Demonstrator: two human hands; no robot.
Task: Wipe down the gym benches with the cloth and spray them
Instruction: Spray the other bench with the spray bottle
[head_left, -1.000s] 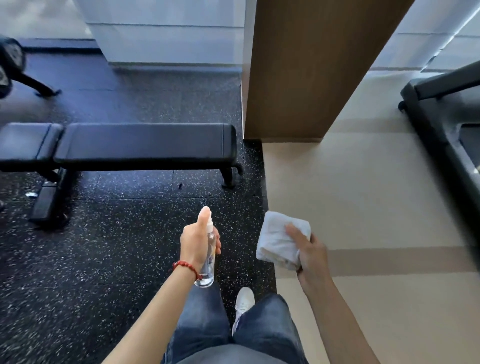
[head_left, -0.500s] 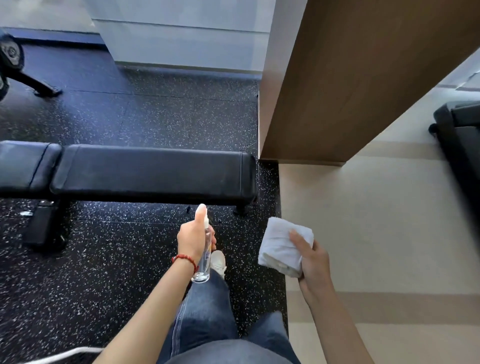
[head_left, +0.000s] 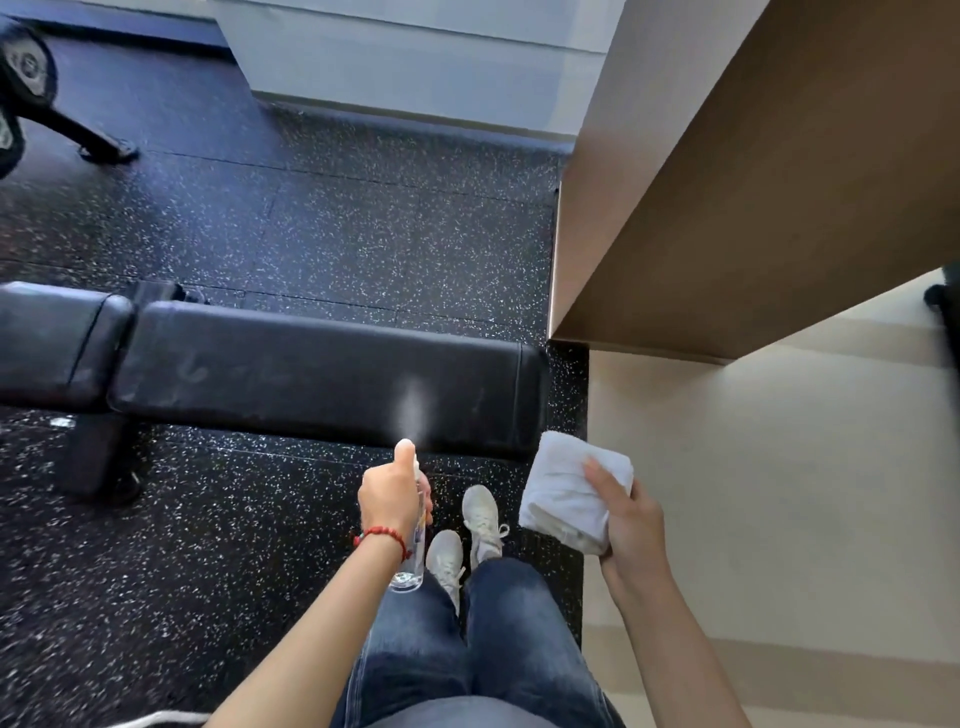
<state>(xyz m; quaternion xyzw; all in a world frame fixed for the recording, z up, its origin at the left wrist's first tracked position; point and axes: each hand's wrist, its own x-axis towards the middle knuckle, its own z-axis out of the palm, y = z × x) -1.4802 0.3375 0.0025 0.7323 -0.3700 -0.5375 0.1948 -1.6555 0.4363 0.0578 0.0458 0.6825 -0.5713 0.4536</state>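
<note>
A black padded gym bench (head_left: 291, 374) lies across the dark speckled floor in front of me. My left hand (head_left: 390, 498) grips a clear spray bottle (head_left: 410, 564), thumb on its top, and a white mist (head_left: 413, 410) hangs over the bench's right end. My right hand (head_left: 631, 512) holds a folded white cloth (head_left: 571, 491) just off the bench's right end, near its front corner. My white shoes stand right below the bench's front edge.
A wood-faced pillar (head_left: 727, 197) rises close to the bench's right end. Pale floor (head_left: 779, 493) runs to the right of it. A dark machine leg (head_left: 78, 135) stands at the far left, and a white wall base (head_left: 415, 78) lies beyond the bench.
I have stepped closer, so the bench is now just in front of my feet. A puff of spray has appeared from the bottle over the bench's right end.
</note>
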